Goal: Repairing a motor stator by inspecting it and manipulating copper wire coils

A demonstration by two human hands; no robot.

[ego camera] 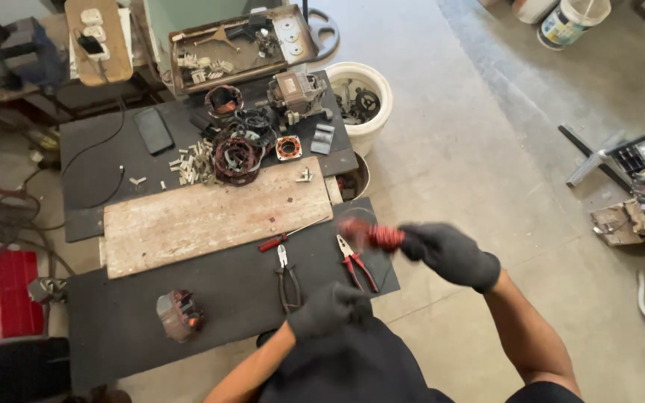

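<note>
Both my hands wear black gloves. My right hand (449,252) is raised over the near right corner of the black mat (225,291) and grips a blurred red coil (371,235) of wire. My left hand (328,310) is closed lower down, near my body, right beside black-handled pliers (287,277); whether it holds anything is unclear. Red-handled pliers (355,261) lie on the mat between my hands. A red-handled screwdriver (281,239) rests at the edge of a worn wooden board (203,216).
A stator core (179,315) sits on the near left of the mat. Farther off are a wound stator (237,158), a motor (293,93), a phone (153,130), a parts tray (240,45) and a white bucket (363,101). Concrete floor lies to the right.
</note>
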